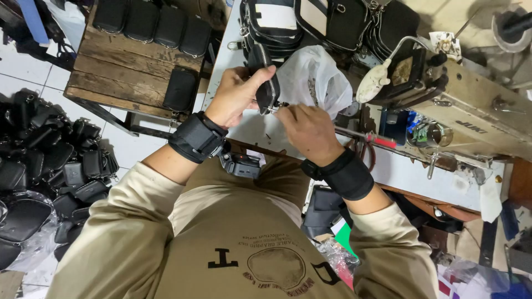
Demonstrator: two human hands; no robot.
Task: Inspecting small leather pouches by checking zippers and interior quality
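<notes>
The right hand (307,128) covers whatever its fingers (284,112) pinch beside the small black pouch (265,83), so that thing cannot be made out. The black bags (332,19) at the back of the counter (413,174) run off the top edge, and the sewing machine (471,108) is cut by the right edge.

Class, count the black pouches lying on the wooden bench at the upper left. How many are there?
5. Four stand in a row along the far edge; one lies alone nearer the front. Others may sit beyond the picture's top.
</notes>
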